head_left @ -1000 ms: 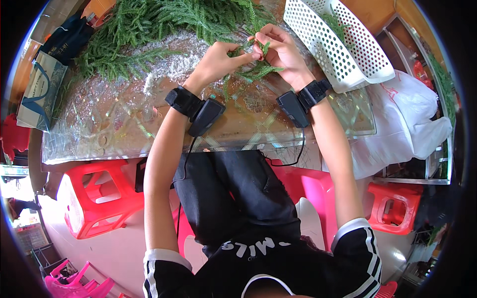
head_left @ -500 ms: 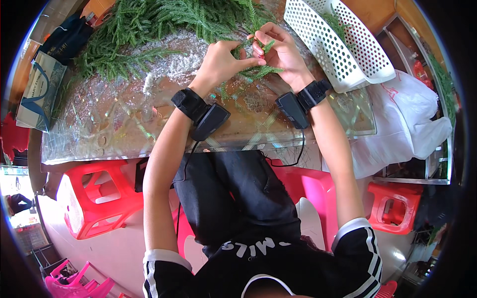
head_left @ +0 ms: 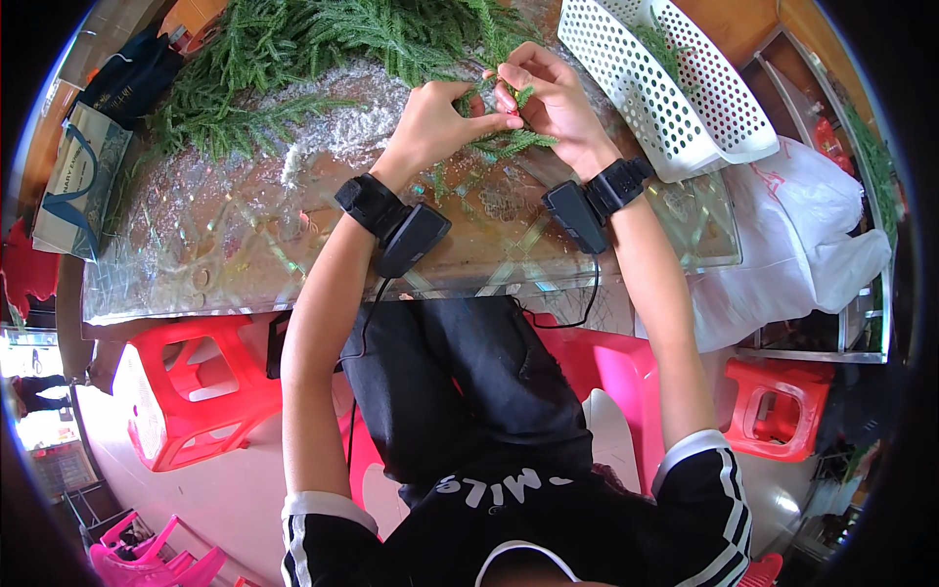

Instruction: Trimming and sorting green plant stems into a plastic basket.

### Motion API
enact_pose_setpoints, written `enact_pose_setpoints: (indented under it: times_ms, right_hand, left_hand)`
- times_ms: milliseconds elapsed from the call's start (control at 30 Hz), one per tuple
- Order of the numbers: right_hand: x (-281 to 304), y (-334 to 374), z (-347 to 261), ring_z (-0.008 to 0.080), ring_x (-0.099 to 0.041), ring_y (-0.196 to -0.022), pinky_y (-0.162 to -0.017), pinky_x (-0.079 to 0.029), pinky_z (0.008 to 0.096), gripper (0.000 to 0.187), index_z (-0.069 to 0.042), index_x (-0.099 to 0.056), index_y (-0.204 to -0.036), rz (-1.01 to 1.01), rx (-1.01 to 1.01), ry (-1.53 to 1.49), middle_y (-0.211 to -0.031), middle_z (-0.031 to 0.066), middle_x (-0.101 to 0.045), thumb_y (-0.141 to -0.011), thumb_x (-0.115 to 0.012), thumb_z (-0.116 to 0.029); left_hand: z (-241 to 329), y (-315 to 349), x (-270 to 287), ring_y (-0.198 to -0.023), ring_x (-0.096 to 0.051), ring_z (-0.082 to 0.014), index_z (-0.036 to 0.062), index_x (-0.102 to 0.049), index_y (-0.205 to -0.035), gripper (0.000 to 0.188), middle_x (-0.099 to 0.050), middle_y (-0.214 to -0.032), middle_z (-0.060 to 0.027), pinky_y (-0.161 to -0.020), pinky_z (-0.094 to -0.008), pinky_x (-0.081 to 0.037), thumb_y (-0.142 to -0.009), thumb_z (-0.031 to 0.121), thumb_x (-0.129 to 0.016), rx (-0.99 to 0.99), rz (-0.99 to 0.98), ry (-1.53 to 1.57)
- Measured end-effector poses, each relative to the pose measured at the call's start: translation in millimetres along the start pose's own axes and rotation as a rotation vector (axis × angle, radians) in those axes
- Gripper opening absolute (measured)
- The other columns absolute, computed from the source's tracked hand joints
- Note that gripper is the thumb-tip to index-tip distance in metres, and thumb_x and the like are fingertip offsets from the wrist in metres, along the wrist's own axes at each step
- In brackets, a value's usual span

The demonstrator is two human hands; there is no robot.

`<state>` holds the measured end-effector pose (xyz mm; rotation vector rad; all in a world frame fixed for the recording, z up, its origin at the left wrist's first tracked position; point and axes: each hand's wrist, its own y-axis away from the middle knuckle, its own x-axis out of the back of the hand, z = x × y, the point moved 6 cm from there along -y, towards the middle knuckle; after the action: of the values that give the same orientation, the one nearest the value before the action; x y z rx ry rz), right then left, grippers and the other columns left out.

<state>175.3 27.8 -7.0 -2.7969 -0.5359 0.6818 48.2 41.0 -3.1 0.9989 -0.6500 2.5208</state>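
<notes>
Both hands meet over the far part of the table, working on a green artificial pine sprig (head_left: 513, 144). My left hand (head_left: 437, 122) pinches the sprig, its thumb stretched toward a small red bit between the hands. My right hand (head_left: 555, 103) is closed on the same sprig from the other side, thumb and forefinger pressed together near its stem. Some of the sprig is hidden behind the fingers. A large heap of similar green branches (head_left: 323, 44) lies just beyond and to the left of the hands.
White flakes (head_left: 357, 122) are scattered on the plastic-covered table (head_left: 235, 254). A white perforated basket (head_left: 641, 93) with greenery stands at the right, beside a white plastic bag (head_left: 792, 245). A paper bag (head_left: 78, 181) sits at the left. Red stools (head_left: 196, 382) stand below.
The fingers of my right hand have shifted slightly around the sprig. My left hand stays nearly still, and both hands keep their hold.
</notes>
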Motion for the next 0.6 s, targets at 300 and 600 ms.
enact_pose_setpoints:
  times_ms: [300, 600]
  right_hand:
    - [1.3, -1.8, -2.5, 0.012, -0.05, -0.064, -0.055, -0.042, 0.0247, 0.012, -0.004, -0.052, -0.087, -0.008, 0.072, 0.057, -0.074, 0.0031, -0.051, -0.085, -0.061, -0.013]
    - [1.8, -1.5, -4.7, 0.0126, -0.05, -0.065, -0.061, -0.042, 0.0252, 0.013, -0.003, -0.053, -0.087, 0.008, 0.059, 0.075, -0.075, 0.0032, -0.052, -0.085, -0.062, -0.012]
  left_hand:
    - [-8.7, -2.9, -2.9, -0.043, -0.042, -0.0115, -0.0002, -0.056, -0.062, 0.054, -0.045, -0.045, -0.0058, -0.044, -0.0295, -0.036, -0.064, 0.05, -0.076, 0.001, -0.012, 0.129]
    - [-5.7, -1.3, -1.4, -0.044, -0.037, -0.0071, 0.0009, -0.056, -0.061, 0.048, -0.041, -0.044, -0.0018, -0.042, -0.0258, -0.031, -0.069, 0.045, -0.073, 0.006, -0.042, 0.201]
